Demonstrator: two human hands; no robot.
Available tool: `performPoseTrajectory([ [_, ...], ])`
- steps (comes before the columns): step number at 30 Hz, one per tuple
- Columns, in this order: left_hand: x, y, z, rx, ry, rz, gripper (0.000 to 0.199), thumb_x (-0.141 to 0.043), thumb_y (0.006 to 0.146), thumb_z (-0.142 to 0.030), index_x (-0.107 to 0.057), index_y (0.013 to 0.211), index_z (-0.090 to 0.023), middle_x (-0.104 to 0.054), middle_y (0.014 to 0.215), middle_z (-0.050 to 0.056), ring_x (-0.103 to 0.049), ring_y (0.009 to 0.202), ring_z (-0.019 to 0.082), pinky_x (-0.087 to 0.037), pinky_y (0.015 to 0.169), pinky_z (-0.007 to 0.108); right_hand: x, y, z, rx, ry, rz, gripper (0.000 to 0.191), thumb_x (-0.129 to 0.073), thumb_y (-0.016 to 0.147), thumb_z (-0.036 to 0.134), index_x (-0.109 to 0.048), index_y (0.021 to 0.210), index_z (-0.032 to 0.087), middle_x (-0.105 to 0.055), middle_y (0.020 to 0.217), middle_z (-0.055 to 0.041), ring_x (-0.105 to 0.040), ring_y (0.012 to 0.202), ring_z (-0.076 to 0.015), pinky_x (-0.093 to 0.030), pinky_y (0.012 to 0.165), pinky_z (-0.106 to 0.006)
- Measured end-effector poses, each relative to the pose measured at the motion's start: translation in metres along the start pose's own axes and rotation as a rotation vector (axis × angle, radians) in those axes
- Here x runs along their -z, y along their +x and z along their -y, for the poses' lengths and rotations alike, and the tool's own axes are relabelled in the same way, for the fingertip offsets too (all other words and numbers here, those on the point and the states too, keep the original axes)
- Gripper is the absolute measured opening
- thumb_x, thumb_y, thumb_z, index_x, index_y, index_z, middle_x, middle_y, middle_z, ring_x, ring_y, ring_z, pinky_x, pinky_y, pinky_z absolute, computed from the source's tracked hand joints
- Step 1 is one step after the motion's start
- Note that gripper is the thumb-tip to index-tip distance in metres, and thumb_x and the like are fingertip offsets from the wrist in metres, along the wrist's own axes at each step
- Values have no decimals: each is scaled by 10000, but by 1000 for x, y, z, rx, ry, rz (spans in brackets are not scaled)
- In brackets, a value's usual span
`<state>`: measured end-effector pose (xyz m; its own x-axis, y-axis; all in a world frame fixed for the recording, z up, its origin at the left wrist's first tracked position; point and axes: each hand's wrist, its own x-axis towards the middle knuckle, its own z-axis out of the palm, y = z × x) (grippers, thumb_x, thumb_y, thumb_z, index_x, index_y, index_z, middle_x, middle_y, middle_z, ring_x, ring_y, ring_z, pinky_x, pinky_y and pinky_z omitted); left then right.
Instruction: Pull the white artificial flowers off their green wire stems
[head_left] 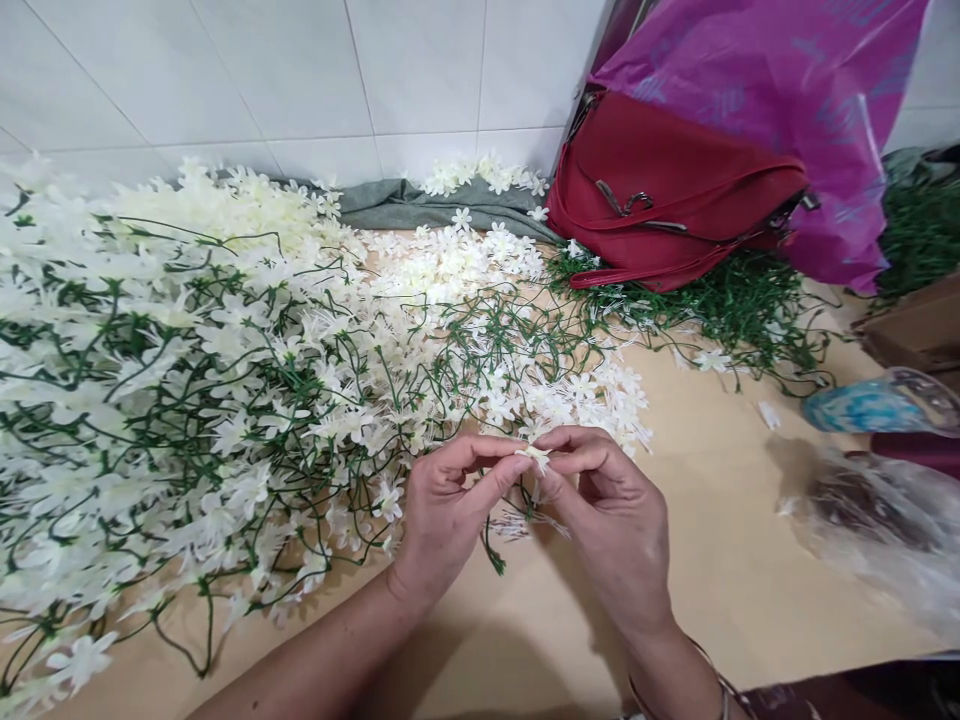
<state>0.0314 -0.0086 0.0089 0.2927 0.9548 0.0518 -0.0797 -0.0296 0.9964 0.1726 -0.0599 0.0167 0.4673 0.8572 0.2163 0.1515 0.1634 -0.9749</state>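
Note:
A small white artificial flower (535, 458) is pinched between the fingertips of both hands, just in front of the heap. My left hand (455, 500) is closed on its left side, thumb and forefinger together. From the right, my right hand (611, 510) grips the same flower between thumb and fingers. Below the fingers, a green stem (493, 550) and some thin white stamens (514, 524) show; whether they join the held flower I cannot tell. Close behind the hands lie loose white blossoms and stamens (592, 400) and green stems (510, 325).
A big heap of white flowers on green stems (187, 360) covers the left of the tan tabletop (720, 560). At the back are a red handbag (667, 190), a purple plastic bag (810, 110) and green stems (735, 300). A blue-patterned cup (874, 403) and clear plastic bag (885, 530) lie right.

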Motion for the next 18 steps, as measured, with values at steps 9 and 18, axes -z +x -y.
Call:
performPoseTrajectory([
  [9,0,0,-1,-20,21,20,33,-788,920,-260,-807,946,-251,-830,928,14,-765,867,164,-606,847,293,-2,0,-1,-78,28,30,152,-773,880,180,-680,774,239,-686,1030,-46,-652,1030,-202,-523,893,-349],
  [18,1,4,2,-30,-50,-24,55,-787,907,-196,-799,925,-246,-833,923,-6,-762,864,133,-599,854,251,-1,0,1,12,-82,26,86,-737,912,179,-754,920,263,-734,1025,-51,-676,1048,-217,-537,935,-386],
])
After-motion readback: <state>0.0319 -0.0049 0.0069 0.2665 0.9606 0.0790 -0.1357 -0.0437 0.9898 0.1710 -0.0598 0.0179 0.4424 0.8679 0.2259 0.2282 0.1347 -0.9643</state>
